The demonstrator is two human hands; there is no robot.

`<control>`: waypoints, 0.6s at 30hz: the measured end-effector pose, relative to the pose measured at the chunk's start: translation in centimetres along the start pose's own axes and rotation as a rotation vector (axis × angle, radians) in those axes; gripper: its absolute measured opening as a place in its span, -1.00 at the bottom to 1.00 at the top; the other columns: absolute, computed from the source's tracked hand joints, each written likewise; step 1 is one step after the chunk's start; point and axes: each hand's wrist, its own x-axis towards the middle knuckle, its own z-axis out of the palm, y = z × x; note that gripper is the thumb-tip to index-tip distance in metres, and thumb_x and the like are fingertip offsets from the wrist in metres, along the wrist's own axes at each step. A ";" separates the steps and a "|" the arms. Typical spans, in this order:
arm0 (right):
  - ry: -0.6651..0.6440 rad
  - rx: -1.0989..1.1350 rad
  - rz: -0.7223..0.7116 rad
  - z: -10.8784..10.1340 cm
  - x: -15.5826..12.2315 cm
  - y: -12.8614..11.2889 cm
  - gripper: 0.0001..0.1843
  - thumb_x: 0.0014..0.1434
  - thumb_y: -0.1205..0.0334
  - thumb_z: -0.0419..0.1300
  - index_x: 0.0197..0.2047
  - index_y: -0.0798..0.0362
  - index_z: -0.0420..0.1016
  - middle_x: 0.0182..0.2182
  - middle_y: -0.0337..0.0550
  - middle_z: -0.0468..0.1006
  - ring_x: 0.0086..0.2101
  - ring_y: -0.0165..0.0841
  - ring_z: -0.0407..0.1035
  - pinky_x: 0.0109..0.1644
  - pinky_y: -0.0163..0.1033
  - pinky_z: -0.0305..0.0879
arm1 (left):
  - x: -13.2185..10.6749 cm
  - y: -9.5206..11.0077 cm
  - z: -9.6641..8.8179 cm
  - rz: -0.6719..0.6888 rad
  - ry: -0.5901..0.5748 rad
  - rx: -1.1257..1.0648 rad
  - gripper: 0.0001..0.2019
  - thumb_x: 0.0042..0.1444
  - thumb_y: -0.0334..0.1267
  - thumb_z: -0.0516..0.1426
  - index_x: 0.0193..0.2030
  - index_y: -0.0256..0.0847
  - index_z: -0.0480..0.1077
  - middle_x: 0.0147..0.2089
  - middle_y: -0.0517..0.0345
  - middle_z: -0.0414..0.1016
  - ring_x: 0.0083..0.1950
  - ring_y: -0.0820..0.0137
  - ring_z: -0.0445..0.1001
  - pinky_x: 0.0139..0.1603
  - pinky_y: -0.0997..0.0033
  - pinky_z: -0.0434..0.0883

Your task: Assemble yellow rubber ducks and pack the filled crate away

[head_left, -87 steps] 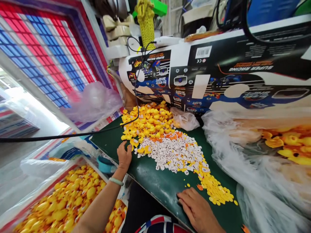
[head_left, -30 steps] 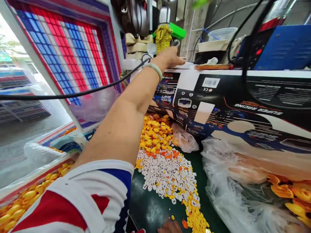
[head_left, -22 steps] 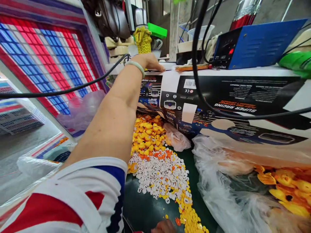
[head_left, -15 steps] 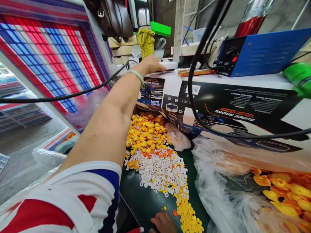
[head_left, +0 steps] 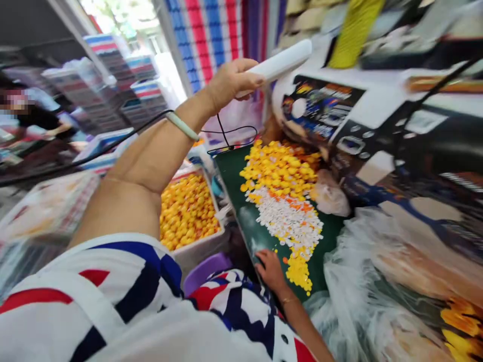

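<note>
My left hand (head_left: 237, 83), a pale bangle at its wrist, is raised and closed around a white flat phone-shaped object (head_left: 283, 63). The object juts out to the right; a thin black cable hangs below the hand. My right hand (head_left: 269, 269) rests at the near edge of the dark green table (head_left: 241, 221), its fingers somewhat apart and nothing visible in them. Beside it lie small yellow pieces (head_left: 298, 271). Further up are a heap of small white pieces (head_left: 287, 216) with some orange ones, and a pile of yellow plastic pieces (head_left: 277, 166).
A white crate (head_left: 219, 226) full of yellow pieces stands left of the table. Clear plastic bags (head_left: 350, 281) lie on the right. A printed cardboard box (head_left: 324, 110) borders the back. A black cable (head_left: 128, 136) crosses by my left arm. Another person (head_left: 41, 115) sits far left, blurred.
The view has swung left. My left hand has lifted the white phone-shaped object off the shelf and brought it left. My right hand still rests by the table's near edge.
</note>
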 end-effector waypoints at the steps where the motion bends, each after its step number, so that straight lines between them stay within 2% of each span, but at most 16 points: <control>1: -0.032 0.024 -0.014 0.4 -0.2 0.5 -0.68 0.19 0.31 0.17 0.02 0.08 0.52 -0.08 -0.01 0.53 -0.07 -0.21 0.42 0.06 -0.07 0.37 | -3.7 -1.0 -1.2 -0.041 -0.005 -0.041 -0.56 0.30 -0.40 -0.14 0.25 -0.62 0.20 -0.15 0.12 0.45 -0.01 0.39 0.49 0.02 0.06 0.33; 2: -0.063 0.045 -0.027 0.9 -0.3 1.0 -0.66 0.22 0.28 0.16 0.05 0.10 0.51 -0.06 0.01 0.51 -0.04 -0.20 0.40 0.08 -0.04 0.34 | -7.6 -2.1 -2.3 -0.111 0.008 -0.072 -0.55 0.29 -0.39 -0.11 0.26 -0.62 0.20 -0.17 0.11 0.45 -0.06 0.42 0.49 0.02 0.06 0.34; 5: -0.112 0.082 -0.055 2.3 -0.6 2.4 -0.64 0.28 0.16 0.11 0.06 0.13 0.51 -0.06 0.07 0.49 -0.04 -0.17 0.36 0.08 0.00 0.31 | -19.9 -5.4 -4.5 -0.460 0.111 -0.106 -0.46 0.20 -0.20 0.02 0.22 -0.59 0.29 -0.18 0.03 0.50 -0.16 0.40 0.48 0.01 0.14 0.40; 7: -0.116 0.083 -0.064 2.9 -0.7 3.2 -0.60 0.30 0.08 0.08 0.04 0.14 0.52 -0.08 0.08 0.49 -0.07 -0.16 0.36 0.05 0.02 0.31 | -28.0 -7.3 -4.7 -0.645 0.140 -0.151 -0.34 0.05 -0.05 0.14 0.21 -0.50 0.34 -0.07 -0.04 0.52 -0.10 0.27 0.47 -0.01 0.20 0.42; 9: -0.112 0.074 -0.073 3.3 -0.8 3.8 -0.57 0.31 0.02 0.05 0.03 0.13 0.53 -0.09 0.09 0.48 -0.08 -0.14 0.35 0.04 0.04 0.30 | -35.6 -8.6 -3.7 -0.866 0.166 -0.142 -0.29 -0.07 0.02 0.20 0.20 -0.37 0.39 0.00 0.00 0.52 -0.05 0.22 0.45 -0.01 0.27 0.40; 11: -0.115 0.063 -0.090 3.6 -1.0 4.2 -0.55 0.32 -0.02 0.03 0.04 0.11 0.52 -0.08 0.09 0.47 -0.07 -0.13 0.34 0.05 0.04 0.28 | -42.3 -9.2 -1.4 -1.129 0.100 -0.168 -0.28 -0.11 0.05 0.21 0.19 -0.29 0.40 -0.06 0.06 0.53 -0.09 0.23 0.44 -0.10 0.33 0.38; 13: -0.122 0.053 -0.110 3.7 -1.2 4.5 -0.54 0.32 -0.03 0.02 0.07 0.09 0.51 -0.06 0.08 0.47 -0.06 -0.13 0.33 0.06 0.04 0.27 | -47.9 -8.6 1.8 -1.388 0.001 -0.296 -0.30 -0.11 0.11 0.18 0.13 -0.30 0.40 -0.19 0.10 0.51 -0.19 0.27 0.41 -0.26 0.39 0.34; 15: -0.134 0.045 -0.133 3.7 -1.4 4.6 -0.52 0.33 -0.04 0.02 0.09 0.09 0.49 -0.04 0.09 0.46 -0.04 -0.12 0.32 0.07 0.04 0.26 | -52.5 -7.1 5.6 -1.501 -0.069 -0.404 -0.35 -0.11 0.12 0.16 0.03 -0.33 0.42 -0.34 0.13 0.45 -0.32 0.32 0.37 -0.38 0.41 0.28; 18: -0.130 0.020 -0.172 3.5 -1.6 4.8 -0.51 0.34 -0.05 0.00 0.10 0.10 0.48 -0.02 0.11 0.45 -0.03 -0.12 0.32 0.06 0.03 0.25 | -57.5 -3.6 11.0 -1.609 -0.226 -0.607 -0.48 -0.19 0.01 0.21 -0.13 -0.33 0.44 -0.46 0.18 0.38 -0.43 0.36 0.32 -0.45 0.41 0.23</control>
